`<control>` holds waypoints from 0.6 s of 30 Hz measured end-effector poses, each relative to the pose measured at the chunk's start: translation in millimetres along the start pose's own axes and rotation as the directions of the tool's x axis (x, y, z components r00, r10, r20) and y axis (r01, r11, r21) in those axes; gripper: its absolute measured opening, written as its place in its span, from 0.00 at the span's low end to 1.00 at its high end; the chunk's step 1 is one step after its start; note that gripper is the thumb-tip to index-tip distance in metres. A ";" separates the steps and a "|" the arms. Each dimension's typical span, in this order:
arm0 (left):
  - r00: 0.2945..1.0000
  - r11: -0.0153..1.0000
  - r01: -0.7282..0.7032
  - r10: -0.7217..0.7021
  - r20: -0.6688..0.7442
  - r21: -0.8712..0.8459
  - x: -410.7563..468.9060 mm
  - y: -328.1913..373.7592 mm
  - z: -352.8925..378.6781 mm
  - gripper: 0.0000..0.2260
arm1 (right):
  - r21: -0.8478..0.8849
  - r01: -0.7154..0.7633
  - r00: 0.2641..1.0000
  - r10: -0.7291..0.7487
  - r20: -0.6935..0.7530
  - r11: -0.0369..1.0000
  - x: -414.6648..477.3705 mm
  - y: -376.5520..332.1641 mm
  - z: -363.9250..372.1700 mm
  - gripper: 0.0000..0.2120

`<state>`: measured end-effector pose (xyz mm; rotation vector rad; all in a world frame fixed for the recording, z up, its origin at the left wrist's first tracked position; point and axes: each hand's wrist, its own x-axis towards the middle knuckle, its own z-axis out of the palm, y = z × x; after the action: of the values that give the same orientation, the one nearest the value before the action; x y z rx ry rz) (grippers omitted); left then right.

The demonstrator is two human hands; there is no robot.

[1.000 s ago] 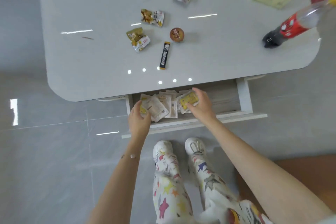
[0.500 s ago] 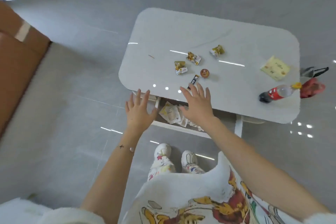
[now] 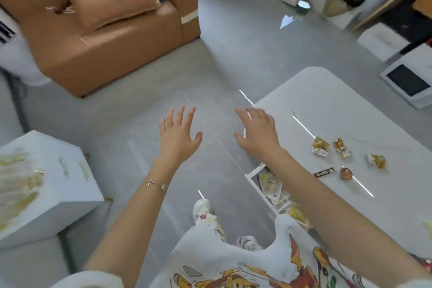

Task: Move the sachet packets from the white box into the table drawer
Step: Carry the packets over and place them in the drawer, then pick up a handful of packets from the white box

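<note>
Left hand (image 3: pixel 178 134): raised over the grey floor, palm down, fingers straight and spread wide, thumb out to the side; holds nothing, touches nothing. A thin bracelet (image 3: pixel 155 183) sits on its wrist. Right hand (image 3: pixel 257 133): above the near corner of the white table (image 3: pixel 327 100), fingers spread and lightly curved, holding nothing; whether the fingertips touch the tabletop cannot be told. Drawer (image 3: pixel 260 192): pulled out beneath the table edge, partly hidden by the right forearm, with sachets (image 3: pixel 271 186) lying in a loose pile inside. White box (image 3: pixel 58 184): on the floor well to the left of both hands, top open, yellow-green packets (image 3: pixel 16 196) inside, blurred. Tabletop: three crumpled gold-and-white snack wrappers (image 3: pixel 320 146), one black stick packet (image 3: pixel 323 173), one small round brown item (image 3: pixel 346 173) just beside it. Brown sofa (image 3: pixel 105 30) with cushion beyond the hands.
</note>
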<state>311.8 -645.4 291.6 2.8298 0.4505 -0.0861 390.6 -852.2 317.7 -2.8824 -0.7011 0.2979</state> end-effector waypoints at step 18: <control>0.845 0.854 0.504 -0.519 -0.129 -0.130 0.8 -234.8 -76.9 0.31 | -0.069 0.566 0.824 -0.559 0.096 0.822 166.3 -276.5 24.2 0.32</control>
<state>240.4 -409.3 304.7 2.5573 1.2093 0.0575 409.2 -529.2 324.2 -2.5869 -1.5672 0.2878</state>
